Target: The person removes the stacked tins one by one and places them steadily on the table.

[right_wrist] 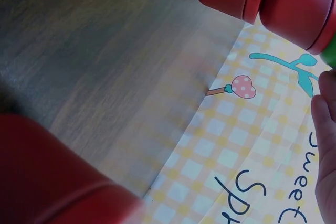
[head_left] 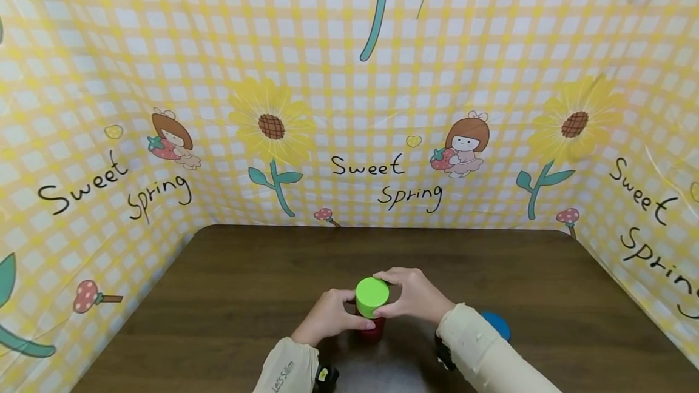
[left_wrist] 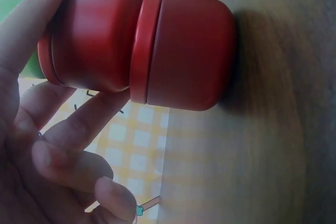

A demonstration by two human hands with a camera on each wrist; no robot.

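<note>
Fingers of both my hands curl around a stack of cups near the front middle of the table (head_left: 229,272). On my left hand (head_left: 327,317) the thumb and fingertips pinch the stack low down, where the green cup (head_left: 372,297) meets the red ones. On my right hand (head_left: 415,296) the fingers arch over the far side of the green cup and the thumb presses its near side.

Behind and on both sides stands the backdrop (head_left: 349,77), yellow-and-white check with sunflowers, little girls holding strawberries, mushrooms and the words "Sweet Spring". It wraps the dark wood table on the left, far and right sides.

The stack stands upright on the wood. From my left wrist I see two red cups (left_wrist: 152,45) stacked one on the other, mouths down, with the green cup on top of them at the frame's edge; my index finger (left_wrist: 26,30) lies along the upper red cup and the other fingers stay loosely bent just beside it, not touching.

A blue cup (head_left: 498,323) sits on the table to the right, partly hidden behind my right sleeve (head_left: 486,356). Another red object (right_wrist: 58,177), blurred, fills the near corner of my right wrist's view; I cannot tell what it is.
</note>
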